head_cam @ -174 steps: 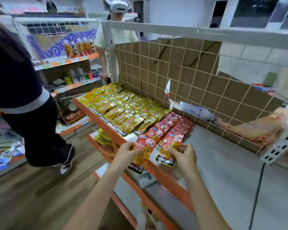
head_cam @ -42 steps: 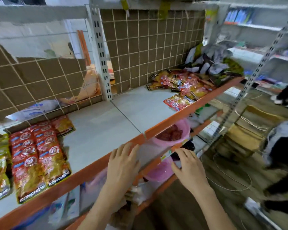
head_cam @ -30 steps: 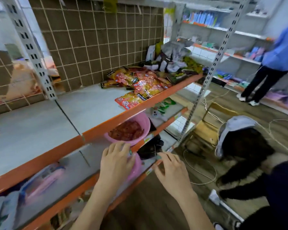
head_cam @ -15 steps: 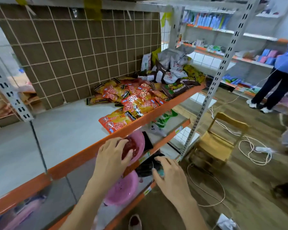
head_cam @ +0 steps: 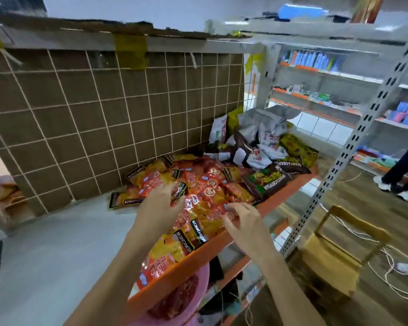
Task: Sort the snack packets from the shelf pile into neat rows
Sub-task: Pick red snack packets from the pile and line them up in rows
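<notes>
A loose pile of red and yellow snack packets [head_cam: 205, 187] lies on the grey shelf board [head_cam: 57, 243], running from the back grid to the orange front lip [head_cam: 198, 257]. My left hand [head_cam: 159, 208] hovers over the pile's left part, fingers spread and slightly bent, tips at the packets. My right hand [head_cam: 244, 220] is over the pile's front edge, fingers bent toward a red packet. Neither hand visibly holds a packet.
Grey, brown and green bags [head_cam: 264, 147] are heaped at the shelf's right end. Brown cardboard behind a wire grid [head_cam: 104, 118] backs the shelf. A pink bowl [head_cam: 181, 300] sits on the shelf below. A wooden chair [head_cam: 335, 255] and cables are on the floor; a person's legs [head_cam: 403, 168] stand far right.
I have moved right along the shelf from the neat rows to the loose pile. Both hands rose from the shelf's front edge and now reach onto the packets.
</notes>
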Tool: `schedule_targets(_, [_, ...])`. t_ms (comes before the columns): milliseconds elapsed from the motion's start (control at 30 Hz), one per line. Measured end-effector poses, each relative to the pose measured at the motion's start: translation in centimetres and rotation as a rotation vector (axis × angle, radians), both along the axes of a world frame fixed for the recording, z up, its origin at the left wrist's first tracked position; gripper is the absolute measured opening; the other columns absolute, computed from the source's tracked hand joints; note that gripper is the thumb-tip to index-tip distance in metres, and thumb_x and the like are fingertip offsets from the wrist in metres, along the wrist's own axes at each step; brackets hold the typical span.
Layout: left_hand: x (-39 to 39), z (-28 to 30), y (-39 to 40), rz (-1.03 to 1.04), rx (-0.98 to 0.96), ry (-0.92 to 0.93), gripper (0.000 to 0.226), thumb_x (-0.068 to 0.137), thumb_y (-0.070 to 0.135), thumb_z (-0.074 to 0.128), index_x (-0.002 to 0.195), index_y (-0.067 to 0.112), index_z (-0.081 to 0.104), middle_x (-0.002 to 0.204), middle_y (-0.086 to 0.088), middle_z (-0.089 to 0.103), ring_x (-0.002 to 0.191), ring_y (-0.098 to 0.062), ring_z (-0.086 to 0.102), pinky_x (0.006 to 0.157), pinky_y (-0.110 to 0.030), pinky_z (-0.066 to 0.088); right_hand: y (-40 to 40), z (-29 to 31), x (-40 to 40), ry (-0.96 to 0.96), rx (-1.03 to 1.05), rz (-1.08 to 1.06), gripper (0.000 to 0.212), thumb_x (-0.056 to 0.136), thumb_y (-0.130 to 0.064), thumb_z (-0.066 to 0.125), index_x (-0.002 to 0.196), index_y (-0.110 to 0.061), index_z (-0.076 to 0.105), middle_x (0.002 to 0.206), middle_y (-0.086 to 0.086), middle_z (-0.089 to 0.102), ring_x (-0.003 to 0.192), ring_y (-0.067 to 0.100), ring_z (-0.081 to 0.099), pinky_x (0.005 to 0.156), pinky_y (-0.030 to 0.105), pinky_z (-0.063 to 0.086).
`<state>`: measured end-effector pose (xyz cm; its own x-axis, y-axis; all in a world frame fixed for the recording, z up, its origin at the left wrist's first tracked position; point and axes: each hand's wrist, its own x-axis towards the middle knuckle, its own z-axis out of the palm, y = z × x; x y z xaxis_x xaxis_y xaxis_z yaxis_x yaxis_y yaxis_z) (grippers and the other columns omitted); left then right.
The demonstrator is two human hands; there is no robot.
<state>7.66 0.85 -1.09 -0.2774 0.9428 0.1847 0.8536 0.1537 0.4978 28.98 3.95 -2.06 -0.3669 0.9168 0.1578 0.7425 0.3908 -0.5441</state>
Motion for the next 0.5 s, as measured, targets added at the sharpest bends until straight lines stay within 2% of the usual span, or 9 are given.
schedule_targets(100, [-1.2,0.3,3.2,0.133,-0.056,-0.009,0.038,0.091,0.044,0.052,0.109,0.012,0.060,0.101,-0.006,0.062,0.095,-0.025,0.059,0.080,-0.036,0.049,4.5,1.0,-1.3,-0.017,0.015,0.035,0.031,0.094,-0.034,0.054,0.120,-0.018,0.059,0.117,-0.004,0.059,0.116,0.015,0.047,0.102,0.027,0.036])
schedule_targets(167, [-2.1,0.5,4.9,0.206,-0.157,0.054,0.042,0.089,0.050,0.052,0.090,0.009,0.058,0.080,-0.006,0.059,0.078,-0.024,0.058,0.066,-0.033,0.046,7.4,1.3,-2.5,-0.084,0.008,0.083,0.035,0.095,-0.036,0.052,0.122,-0.015,0.058,0.120,-0.001,0.058,0.119,0.017,0.046,0.107,0.032,0.034])
schedule_targets(267, [-3.8,0.0,6.6,0.309,-0.325,0.110,0.049,0.090,0.054,0.048,0.066,0.011,0.051,0.071,-0.005,0.057,0.074,-0.026,0.059,0.063,-0.031,0.043,11.6,1.0,-5.1,-0.216,0.009,0.146,0.043,0.094,-0.046,0.049,0.122,-0.014,0.057,0.126,0.001,0.054,0.125,0.021,0.042,0.107,0.037,0.034])
schedule_targets(333, [-4.6,-0.4,7.3,0.378,-0.366,0.102,0.052,0.091,0.056,0.042,0.065,0.012,0.051,0.075,-0.005,0.059,0.082,-0.027,0.063,0.067,-0.030,0.046,13.9,0.5,-7.0,-0.350,0.012,0.157,0.058,0.089,-0.059,0.047,0.125,-0.014,0.055,0.135,0.005,0.047,0.133,0.028,0.032,0.107,0.043,0.035])
schedule_targets(400, [-4.8,-0.7,7.9,0.427,-0.392,0.090,0.056,0.092,0.060,0.038,0.075,0.009,0.054,0.084,-0.009,0.061,0.088,-0.028,0.062,0.071,-0.032,0.047,15.6,0.1,-8.3,-0.484,0.024,0.184,0.073,0.085,-0.069,0.043,0.129,-0.013,0.053,0.143,0.010,0.040,0.136,0.032,0.025,0.112,0.045,0.027])
schedule_targets(500, [-4.9,-0.8,8.7,0.505,-0.437,0.057,0.059,0.091,0.062,0.036,0.090,0.006,0.056,0.092,-0.010,0.058,0.098,-0.029,0.061,0.074,-0.032,0.046,17.3,0.0,-9.3,-0.589,0.078,0.227,0.087,0.082,-0.076,0.038,0.135,-0.008,0.047,0.146,0.016,0.035,0.135,0.034,0.027,0.113,0.043,0.022])
